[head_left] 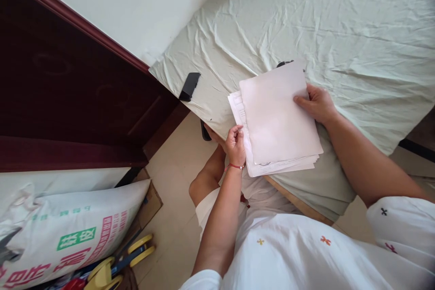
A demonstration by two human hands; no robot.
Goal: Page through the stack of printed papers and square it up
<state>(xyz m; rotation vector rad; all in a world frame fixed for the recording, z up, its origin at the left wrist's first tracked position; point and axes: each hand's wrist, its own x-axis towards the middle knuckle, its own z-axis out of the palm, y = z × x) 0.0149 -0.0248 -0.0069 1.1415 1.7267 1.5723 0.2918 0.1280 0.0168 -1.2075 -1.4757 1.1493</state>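
A stack of papers (282, 118) lies tilted over the near part of the cloth-covered surface, with a blank sheet on top and printed sheets showing at its left and lower edges. My left hand (235, 146), with a red string bracelet at the wrist, pinches the stack's left edge. On the far side, my right hand (316, 103) grips the right edge, thumb on the top sheet and fingers tucked underneath. Part of a dark object (284, 63) shows behind the stack's top edge; most of it is hidden, so its kind is unclear.
A black phone-like object (190, 86) rests near the left edge of the pale green cloth (356, 41). Dark red wooden panelling (68, 63) stands at the left. Below it lie a large printed white sack (81, 226) and a yellow-wheeled item (141, 250) on the floor.
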